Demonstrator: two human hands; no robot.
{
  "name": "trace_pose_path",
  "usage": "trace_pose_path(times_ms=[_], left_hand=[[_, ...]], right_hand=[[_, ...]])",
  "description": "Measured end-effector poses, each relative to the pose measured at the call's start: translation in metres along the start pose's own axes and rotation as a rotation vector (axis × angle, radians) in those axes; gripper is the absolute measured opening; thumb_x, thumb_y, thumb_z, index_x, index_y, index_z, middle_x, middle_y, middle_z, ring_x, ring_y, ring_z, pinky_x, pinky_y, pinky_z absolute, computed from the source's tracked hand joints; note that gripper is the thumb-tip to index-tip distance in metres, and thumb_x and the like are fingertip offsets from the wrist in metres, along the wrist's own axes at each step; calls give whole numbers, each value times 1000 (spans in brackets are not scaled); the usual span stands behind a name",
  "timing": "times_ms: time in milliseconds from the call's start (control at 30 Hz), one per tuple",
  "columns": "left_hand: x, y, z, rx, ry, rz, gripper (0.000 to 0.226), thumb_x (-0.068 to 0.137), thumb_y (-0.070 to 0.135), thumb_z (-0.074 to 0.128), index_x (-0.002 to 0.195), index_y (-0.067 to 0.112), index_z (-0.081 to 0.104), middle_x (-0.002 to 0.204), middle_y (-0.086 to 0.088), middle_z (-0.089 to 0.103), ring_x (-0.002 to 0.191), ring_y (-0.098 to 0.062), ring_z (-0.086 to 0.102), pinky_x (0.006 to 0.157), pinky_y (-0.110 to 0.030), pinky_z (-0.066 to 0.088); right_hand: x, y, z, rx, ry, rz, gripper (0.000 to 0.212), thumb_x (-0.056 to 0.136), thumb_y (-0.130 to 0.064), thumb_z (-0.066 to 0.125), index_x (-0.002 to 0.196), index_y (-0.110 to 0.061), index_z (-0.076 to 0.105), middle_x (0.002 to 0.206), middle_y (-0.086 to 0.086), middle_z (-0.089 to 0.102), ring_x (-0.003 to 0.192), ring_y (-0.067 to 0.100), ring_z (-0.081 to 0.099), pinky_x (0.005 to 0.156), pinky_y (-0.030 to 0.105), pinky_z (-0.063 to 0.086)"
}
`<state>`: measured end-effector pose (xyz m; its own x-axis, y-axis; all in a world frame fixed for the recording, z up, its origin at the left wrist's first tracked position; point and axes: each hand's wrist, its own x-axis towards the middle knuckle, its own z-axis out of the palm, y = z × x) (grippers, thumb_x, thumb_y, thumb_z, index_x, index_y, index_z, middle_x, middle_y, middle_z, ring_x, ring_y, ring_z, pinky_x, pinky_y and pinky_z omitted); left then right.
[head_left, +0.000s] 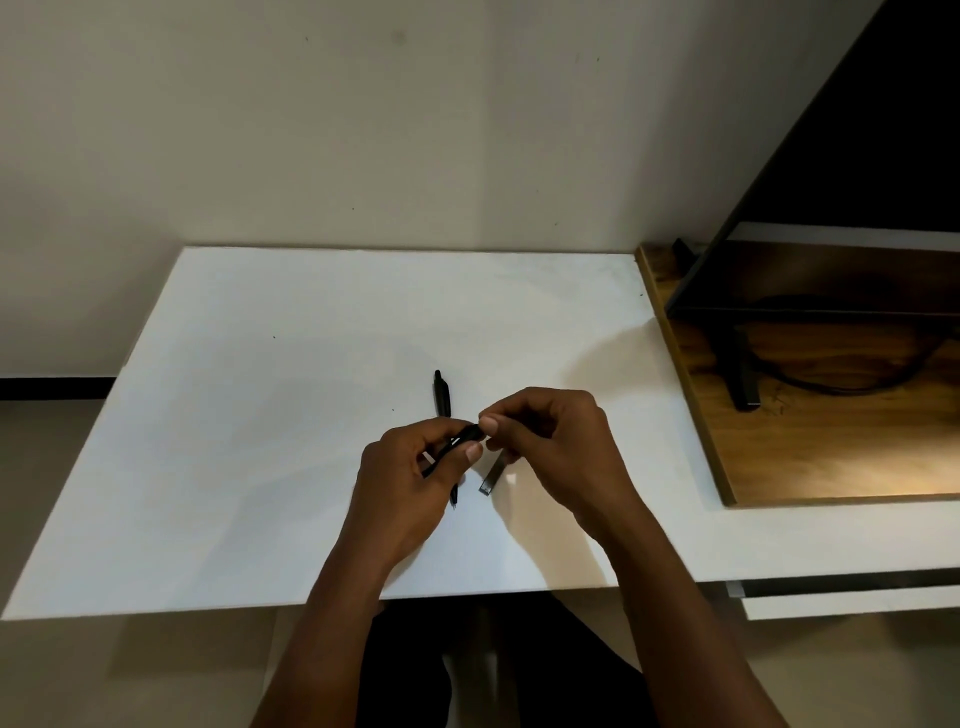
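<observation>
Three loose things show on the white table (249, 426): one black pen (442, 397), one thin black piece (468, 434) and one small grey strip (491, 476). Two hands work over them.

The pen lies flat on the surface, running from back edge toward front edge, about midway between the left and right edges and nearer the front; its middle is hidden under the left hand (410, 470). The grey strip lies just right of the pen's lower end, partly under the right hand (558, 441).

The left hand's fingers are curled round the thin black piece, thumb pressed along it, holding it slanted above the surface. The right hand is closed to a pinch, thumb and forefinger meeting at the upper end of that same piece. It may be a pen part, though the view is too small to be sure.

At the table's right edge rests one wooden board (831, 457) bearing one dark screen (872, 171).
</observation>
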<state>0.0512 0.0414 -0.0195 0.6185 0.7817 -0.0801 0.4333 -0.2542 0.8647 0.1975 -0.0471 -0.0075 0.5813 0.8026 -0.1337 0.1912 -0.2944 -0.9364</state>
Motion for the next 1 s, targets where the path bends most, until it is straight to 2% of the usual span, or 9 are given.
trace_pose_path(times_ms=[167,333,433,533,600,667,733,833,1000], left_hand=[[0,2,1,0,-53,3,19,91,27,68,107,24,77,84,6,75,68,12,62,58,0,41],[0,0,-2,-12,-47,-17,18,91,27,69,107,26,77,76,12,73,64,10,63,58,-1,40],[0,-2,0,-70,-38,-46,17,90,26,71,104,30,78,73,13,70,63,4,66,56,-1,40],[1,-5,2,-107,-16,-71,16,90,28,71,103,34,78,78,12,72,67,-1,70,63,-5,44],[2,-6,2,-115,-13,-76,16,90,29,70,104,34,77,82,11,74,70,-5,72,68,-13,47],[2,-7,2,-111,-10,-75,16,90,30,70,104,34,77,83,10,74,72,-8,73,67,-14,46],[2,-7,2,-97,-13,-75,16,90,30,70,104,35,77,80,12,73,70,-5,71,63,-8,43],[1,-7,3,-83,-12,-69,16,90,31,70,103,36,77,72,18,70,65,-1,69,59,-4,41],[2,-7,3,-90,-12,-65,17,90,30,70,105,35,77,81,17,73,67,5,68,60,-1,41]], right_hand=[[-1,1,-3,13,-10,47,8,90,-13,72,84,-10,77,69,6,76,67,20,75,75,34,62],[0,2,-2,215,54,118,11,95,-7,65,89,-2,73,76,10,78,69,23,77,69,30,62],[3,4,-15,228,210,103,10,93,-7,67,85,-5,73,75,10,77,67,24,77,66,30,62],[6,14,-35,90,429,74,10,91,-7,69,84,-13,75,70,5,76,64,18,75,71,34,62],[5,22,-46,-38,475,98,10,90,-7,70,89,-15,76,73,1,76,66,14,75,75,35,62],[4,28,-51,-108,440,151,11,89,-3,71,93,-12,77,78,1,76,69,12,74,80,37,63],[2,30,-51,-193,393,172,12,86,-2,75,94,-10,78,83,2,77,75,11,73,82,36,62],[1,28,-46,-323,361,124,14,83,-2,77,93,-12,77,82,2,78,79,13,73,80,35,61],[2,24,-35,-463,355,51,17,80,-1,79,92,-11,76,83,2,78,79,15,73,79,28,58]])
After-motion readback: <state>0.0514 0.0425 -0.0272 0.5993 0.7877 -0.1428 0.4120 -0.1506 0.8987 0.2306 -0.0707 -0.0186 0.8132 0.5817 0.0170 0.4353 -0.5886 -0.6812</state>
